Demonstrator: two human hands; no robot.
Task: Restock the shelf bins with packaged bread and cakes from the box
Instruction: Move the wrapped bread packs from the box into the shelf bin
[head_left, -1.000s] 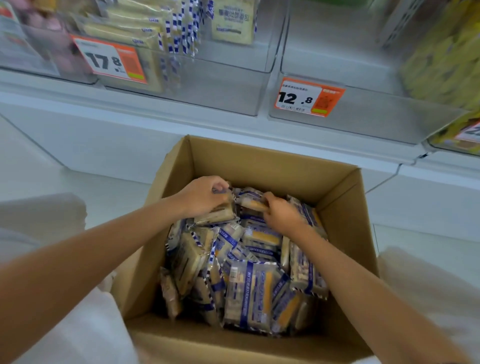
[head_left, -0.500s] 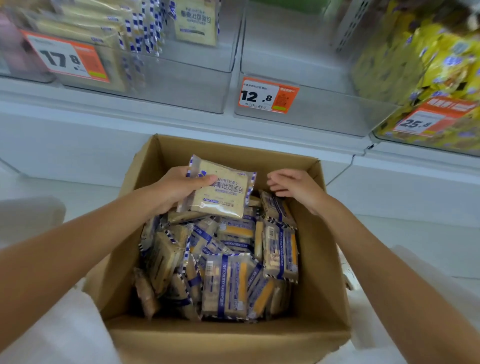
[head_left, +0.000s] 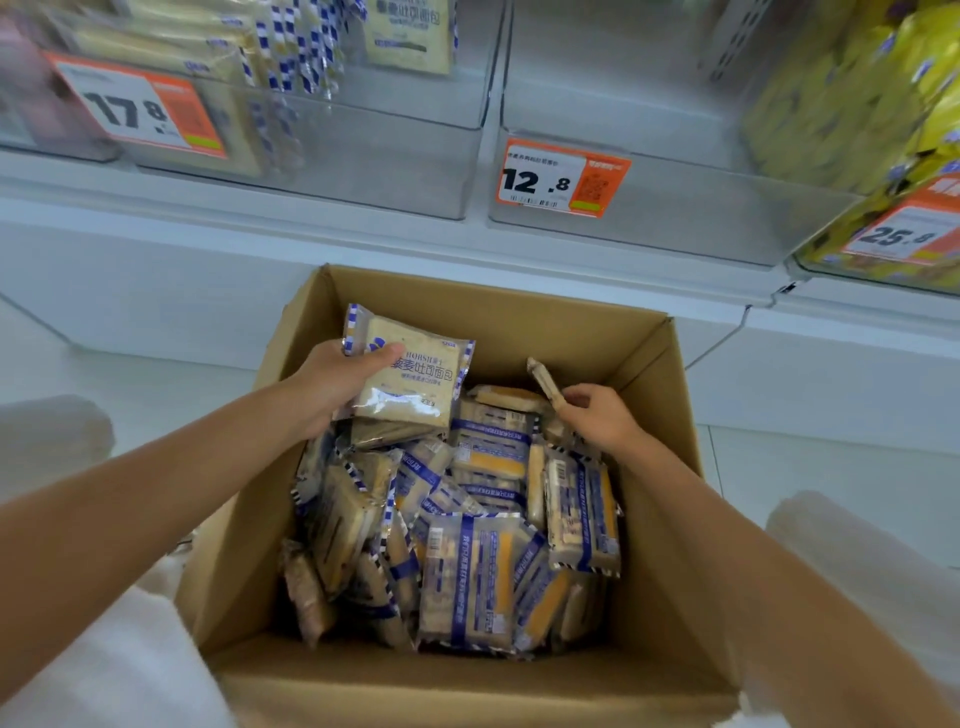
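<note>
Head view: over a cardboard box packed with wrapped bread, the left hand clamps its fingers on a flat bread packet. The right hand pinches a second packet edge-on. A clear shelf bin tagged 12.8 sits beyond.

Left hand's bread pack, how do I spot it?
Find the cardboard box below the shelf bins. Over its far left side, the left hand holds the bread pack. In the box, only it shows a tan front with dark letters; other packs show blue bands.
</note>
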